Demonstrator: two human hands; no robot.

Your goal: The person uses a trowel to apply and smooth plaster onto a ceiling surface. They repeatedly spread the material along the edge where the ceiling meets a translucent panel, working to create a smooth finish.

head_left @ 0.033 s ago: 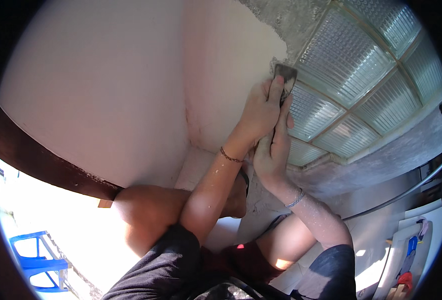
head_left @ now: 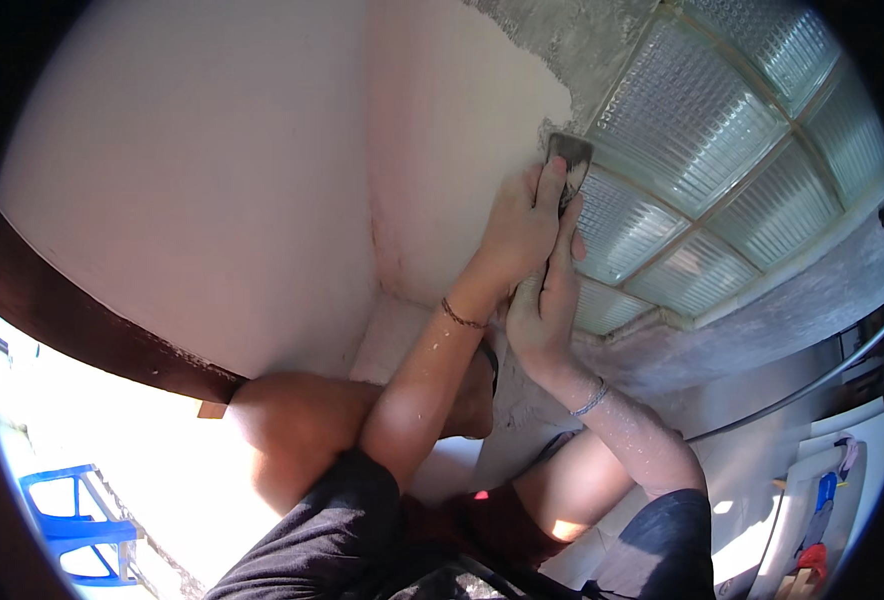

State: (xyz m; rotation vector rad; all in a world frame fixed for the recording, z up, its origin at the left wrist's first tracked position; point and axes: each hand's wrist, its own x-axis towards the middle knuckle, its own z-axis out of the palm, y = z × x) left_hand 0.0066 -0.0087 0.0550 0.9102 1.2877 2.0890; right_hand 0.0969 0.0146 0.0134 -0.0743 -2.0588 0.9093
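Both my hands are together in front of the wall, gripping a flat scraper [head_left: 574,152]. Its dark, wide blade carries pale residue, and the handle is hidden by my fingers. My left hand [head_left: 522,222], with a brown braided bracelet at the wrist, is closed on it, the thumb pressed flat along the blade. Just below and to the right, my right hand [head_left: 550,308] is closed around the lower part. The blade's end lies at the border where cream wall coating [head_left: 462,120] meets rough grey cement [head_left: 597,45], beside the glass blocks [head_left: 682,120].
A pinkish-white wall [head_left: 202,180] meets the worked wall in a corner on the left. Under the glass blocks runs a grey cement ledge [head_left: 762,310]. A grey hose [head_left: 792,408] crosses at right, above a pale container [head_left: 812,520] holding tools. A blue plastic stool [head_left: 87,530] stands lower left.
The scraper and both hands have shifted very slightly downward. My grip looks the same.
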